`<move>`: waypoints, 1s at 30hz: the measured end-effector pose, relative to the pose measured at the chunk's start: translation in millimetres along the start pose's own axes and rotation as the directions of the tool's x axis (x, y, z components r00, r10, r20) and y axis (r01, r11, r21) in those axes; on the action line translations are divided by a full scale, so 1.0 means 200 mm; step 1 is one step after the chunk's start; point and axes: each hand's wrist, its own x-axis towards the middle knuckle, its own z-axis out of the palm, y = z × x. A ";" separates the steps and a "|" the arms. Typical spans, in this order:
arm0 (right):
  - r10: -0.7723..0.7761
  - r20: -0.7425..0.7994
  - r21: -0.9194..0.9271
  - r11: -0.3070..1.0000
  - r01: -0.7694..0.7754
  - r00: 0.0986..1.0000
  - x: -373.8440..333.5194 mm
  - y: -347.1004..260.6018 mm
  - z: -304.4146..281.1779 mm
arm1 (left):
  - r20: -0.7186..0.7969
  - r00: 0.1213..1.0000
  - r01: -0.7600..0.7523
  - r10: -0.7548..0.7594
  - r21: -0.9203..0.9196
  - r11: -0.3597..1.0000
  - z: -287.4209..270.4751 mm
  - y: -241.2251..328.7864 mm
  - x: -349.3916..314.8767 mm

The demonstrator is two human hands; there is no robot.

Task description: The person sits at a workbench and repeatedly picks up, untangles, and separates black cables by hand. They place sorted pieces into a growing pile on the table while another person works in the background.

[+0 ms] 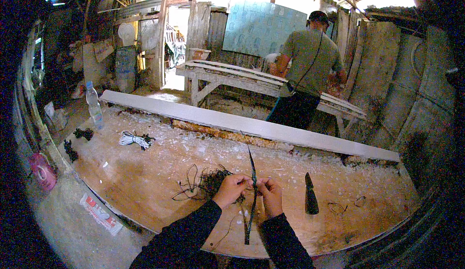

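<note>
My left hand (231,190) and my right hand (271,197) meet over the near middle of the wooden table (160,177). Both pinch a long, thin dark strip (251,160), pointed at its upper end, with its tail hanging toward the near edge. Just left of my left hand, and partly behind it, lies a loose tangle of dark cord (202,184). To the right of my right hand rests a dark, tapered, blade-like piece (311,201). Small dark loops (337,208) lie farther right.
A tied white cord bundle (130,138), small dark bundles (83,133) and a clear bottle (94,107) stand or lie at the left. A long pale board (232,119) edges the table's far side. Beyond, another person (310,51) stands by a bench (232,79).
</note>
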 end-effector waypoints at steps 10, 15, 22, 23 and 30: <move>0.040 0.009 0.111 0.993 -0.041 0.999 0.00 0.06 0.00 | -0.064 0.988 -0.134 0.144 0.143 0.981 0.02 -0.09 0.02; 0.051 -0.010 0.059 0.997 -0.051 0.999 -0.01 0.04 0.01 | -0.106 0.972 -0.183 0.211 0.229 0.956 0.03 -0.11 0.02; 0.032 -0.032 -0.009 0.999 -0.033 0.999 0.00 0.03 0.00 | -0.144 0.956 -0.218 0.257 0.241 0.946 0.03 -0.12 0.03; 0.020 -0.022 -0.020 1.000 -0.020 1.000 0.00 0.03 0.00 | -0.145 0.955 -0.221 0.258 0.230 0.948 0.03 -0.12 0.03; 0.018 -0.057 0.011 1.000 -0.017 0.998 0.00 0.01 0.00 | -0.117 0.983 -0.126 0.141 0.133 0.983 0.02 -0.10 0.03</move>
